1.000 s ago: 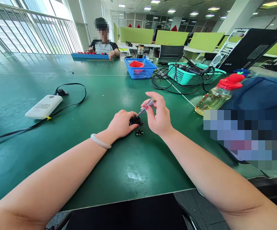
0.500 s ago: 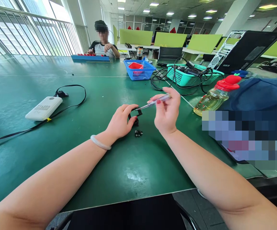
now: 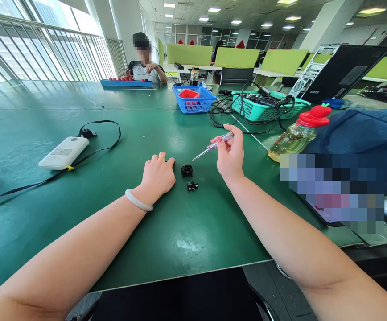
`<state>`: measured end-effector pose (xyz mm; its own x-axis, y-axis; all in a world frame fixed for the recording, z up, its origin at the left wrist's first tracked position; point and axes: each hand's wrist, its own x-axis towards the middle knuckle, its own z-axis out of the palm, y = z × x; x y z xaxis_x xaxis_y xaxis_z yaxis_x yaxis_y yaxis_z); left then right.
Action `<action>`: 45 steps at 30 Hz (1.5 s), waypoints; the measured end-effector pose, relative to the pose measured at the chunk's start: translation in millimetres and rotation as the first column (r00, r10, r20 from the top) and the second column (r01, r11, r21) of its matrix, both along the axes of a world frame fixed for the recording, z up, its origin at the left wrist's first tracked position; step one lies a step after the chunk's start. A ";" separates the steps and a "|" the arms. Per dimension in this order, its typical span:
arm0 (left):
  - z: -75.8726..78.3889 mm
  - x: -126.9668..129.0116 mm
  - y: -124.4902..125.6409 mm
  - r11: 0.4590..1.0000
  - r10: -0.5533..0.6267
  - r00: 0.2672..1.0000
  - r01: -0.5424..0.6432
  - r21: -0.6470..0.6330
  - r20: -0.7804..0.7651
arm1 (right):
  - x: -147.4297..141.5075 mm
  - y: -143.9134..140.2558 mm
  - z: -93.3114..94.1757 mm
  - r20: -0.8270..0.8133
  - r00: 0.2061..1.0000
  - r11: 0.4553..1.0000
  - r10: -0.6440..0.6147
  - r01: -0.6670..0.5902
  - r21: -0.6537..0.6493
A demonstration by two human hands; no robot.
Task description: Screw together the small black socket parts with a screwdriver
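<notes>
Pinched between thumb and fingertips of right hand: slim screwdriver, clear handle, tip slanting down and left, raised off green table. Tip above and just right of small black round part, not touching it. Left hand resting knuckles-up on table just left of that part, fingers loosely curled, nothing visibly gripped; whether fingertips touch part cannot be told. Pale bracelet on left wrist. Second, smaller black part lying on table just in front of first, apart from both hands.

Far left: white power bank with black cable looping around it. Beyond: blue basket holding red item, teal basket filled with black cables. Right: bottle with red cap lying tilted against dark blue cloth. At far end of table: another person, seated behind blue tray.
</notes>
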<state>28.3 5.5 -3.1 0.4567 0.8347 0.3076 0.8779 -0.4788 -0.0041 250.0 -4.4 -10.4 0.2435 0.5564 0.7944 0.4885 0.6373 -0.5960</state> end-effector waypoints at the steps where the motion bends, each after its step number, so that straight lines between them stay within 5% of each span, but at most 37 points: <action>1: -1.4 -0.1 2.3 1.000 -0.021 0.999 0.021 0.005 0.031 | -0.5 -0.1 0.3 -0.010 1.000 1.000 0.004 -0.005 -0.012; 9: -6.3 0.5 14.7 0.910 -0.236 0.947 0.294 -0.291 0.217 | -2.5 1.0 -0.7 0.031 0.999 1.000 -0.016 0.017 -0.026; 20: 4.4 25.4 -39.7 0.938 -0.190 0.955 0.246 -0.246 0.229 | -2.2 -1.7 7.8 -0.004 0.999 0.998 -0.034 0.034 -0.058; 29: 6.5 23.1 -50.4 0.928 -0.231 0.953 0.277 -0.251 0.197 | -5.0 -3.8 8.8 0.009 1.000 0.989 -0.017 0.018 -0.147; 33: 5.5 -9.5 -51.4 0.915 -0.263 0.942 0.313 -0.257 0.210 | -6.1 -5.6 11.5 -0.023 1.000 0.980 -0.008 0.003 -0.197; 37: 6.6 -69.7 -52.2 0.932 -0.246 0.956 0.278 -0.234 0.158 | -8.0 -6.3 12.2 -0.037 0.999 0.977 0.008 -0.016 -0.214; 45: 21.5 -247.7 -38.5 0.971 0.153 0.978 -0.175 -0.161 -0.139 | -12.8 -6.8 12.1 -0.053 0.998 0.970 0.044 -0.055 -0.237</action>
<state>-219.3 -33.1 18.4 0.3346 0.9368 0.1026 0.9423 -0.3312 -0.0487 237.2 -11.2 1.6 0.2445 0.7403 0.6263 0.4277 0.4973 -0.7548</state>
